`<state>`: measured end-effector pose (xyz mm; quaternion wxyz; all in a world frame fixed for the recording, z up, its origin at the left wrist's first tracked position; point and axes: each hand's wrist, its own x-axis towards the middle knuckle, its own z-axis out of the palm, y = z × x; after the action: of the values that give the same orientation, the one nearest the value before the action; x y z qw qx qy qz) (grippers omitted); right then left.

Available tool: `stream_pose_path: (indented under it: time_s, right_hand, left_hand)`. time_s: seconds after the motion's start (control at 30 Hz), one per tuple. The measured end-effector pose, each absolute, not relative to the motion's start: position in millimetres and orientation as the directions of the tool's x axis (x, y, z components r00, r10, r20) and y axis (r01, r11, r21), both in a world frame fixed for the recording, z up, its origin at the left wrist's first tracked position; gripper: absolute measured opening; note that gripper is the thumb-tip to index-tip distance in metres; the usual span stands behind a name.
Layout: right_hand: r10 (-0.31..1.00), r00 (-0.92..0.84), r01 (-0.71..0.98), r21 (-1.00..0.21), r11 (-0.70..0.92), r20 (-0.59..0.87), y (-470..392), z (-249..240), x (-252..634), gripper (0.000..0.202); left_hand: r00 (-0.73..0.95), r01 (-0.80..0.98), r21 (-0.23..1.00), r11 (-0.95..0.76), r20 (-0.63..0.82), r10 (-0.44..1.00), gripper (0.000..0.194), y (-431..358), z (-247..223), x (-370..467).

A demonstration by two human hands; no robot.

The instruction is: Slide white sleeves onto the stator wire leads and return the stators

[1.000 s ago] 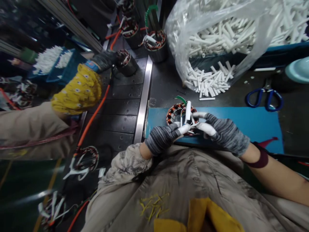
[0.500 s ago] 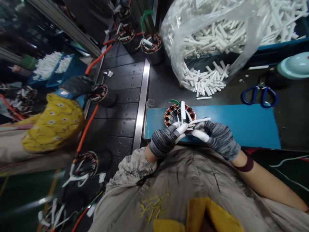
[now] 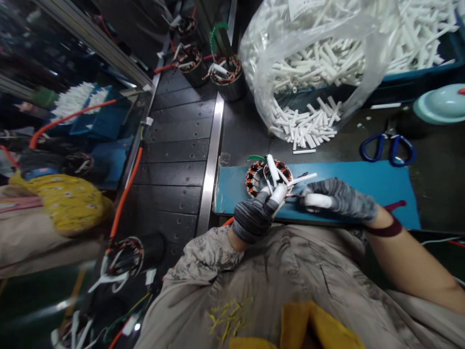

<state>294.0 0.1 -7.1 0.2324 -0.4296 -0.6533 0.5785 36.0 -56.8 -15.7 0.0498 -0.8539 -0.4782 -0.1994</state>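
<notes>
A ring-shaped stator (image 3: 252, 180) with copper-orange windings rests on a blue mat (image 3: 366, 194). White sleeves (image 3: 272, 167) and a green strip stick up from its leads. My left hand (image 3: 256, 211), in a grey striped glove with white-wrapped fingertips, is closed on the leads at the stator's near right edge. To its right, my right hand (image 3: 332, 198), gloved alike, pinches the end of a thin dark lead that runs out from the left fingers. Another white sleeve (image 3: 307, 178) lies above this lead, pointing right.
A plastic bag of white tubes (image 3: 316, 63) stands behind the mat, with blue-handled scissors (image 3: 388, 148) and a pale-green lidded container (image 3: 445, 104) at right. More stators (image 3: 228, 77) stand along the dark conveyor (image 3: 174, 169). A co-worker's yellow sleeve (image 3: 76, 201) is at far left.
My right hand has moved right, away from my left hand, and a dark lead now shows between them. At far left, the co-worker's sleeve and a stator have moved left, off the conveyor.
</notes>
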Motion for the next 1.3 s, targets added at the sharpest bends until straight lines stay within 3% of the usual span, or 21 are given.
stream_pose_path:
  time_s: [0.03,0.07,0.13,0.3,0.37,0.5,0.67,0.77,0.97,1.03,1.07,1.13,1.3]
  right_hand:
    - [0.817,-0.536,0.318,-0.947,-0.040,-0.214,12.4,-5.7,301.4,0.039]
    - [0.879,-0.440,0.359,-0.933,-0.017,-0.185,24.6,-4.0,307.1,0.041]
    - [0.950,-0.307,0.388,-0.919,0.069,-0.059,46.8,-0.1,313.2,0.051]
    - [0.860,-0.505,0.219,-0.954,0.207,0.071,84.5,1.9,316.9,0.049]
    - [0.892,-0.445,0.335,-0.910,0.246,0.078,93.8,-4.9,315.9,0.041]
    - [0.959,-0.259,0.718,-0.641,0.273,0.118,100.2,-23.0,303.7,0.016]
    - [0.941,-0.309,0.765,-0.552,0.330,0.135,92.3,-31.7,293.2,0.006]
    - [0.940,-0.308,0.775,-0.535,0.337,0.145,93.0,-33.1,294.1,0.005]
    - [0.959,-0.184,0.759,-0.589,0.278,0.216,57.3,-17.3,302.1,0.016]
    - [0.964,0.038,0.637,-0.750,0.179,0.262,22.9,-5.9,305.5,0.024]
    - [0.968,0.075,0.544,-0.824,0.160,0.238,4.4,-0.8,306.7,0.037]
    - [0.980,0.079,0.394,-0.909,0.136,0.181,-28.8,5.8,307.1,0.027]
    - [0.993,0.046,0.375,-0.923,0.082,0.107,-63.9,-1.2,298.3,0.014]
  left_hand:
    - [0.474,0.823,0.102,-0.559,0.419,0.774,0.034,-54.4,-15.0,35.1]
    - [0.484,0.815,0.092,-0.572,0.435,0.759,0.030,-52.6,-14.9,33.9]
    - [0.501,0.818,0.062,-0.572,0.413,0.761,0.025,-51.2,-16.7,31.1]
    - [0.527,0.811,0.102,-0.576,0.299,0.795,0.033,-53.0,-23.6,26.6]
    - [0.525,0.814,0.082,-0.575,0.318,0.790,0.032,-53.3,-23.8,26.6]
    - [0.521,0.819,0.053,-0.572,0.349,0.779,0.033,-52.7,-24.4,26.3]
    - [0.485,0.811,0.255,-0.526,0.209,0.849,0.041,-52.7,-29.9,23.3]
    - [0.452,0.832,0.310,-0.459,0.099,0.887,0.041,-52.0,-28.0,24.9]
    - [0.470,0.834,0.212,-0.510,0.214,0.857,0.036,-50.2,-18.4,30.2]
    - [0.494,0.819,0.183,-0.544,0.259,0.830,0.038,-51.6,-16.7,29.0]
    - [0.506,0.810,0.172,-0.560,0.276,0.817,0.039,-52.5,-15.8,27.9]
    - [0.525,0.794,0.163,-0.586,0.305,0.795,0.043,-54.3,-13.9,25.8]
    - [0.516,0.785,0.170,-0.595,0.351,0.781,0.042,-55.6,-8.8,24.9]
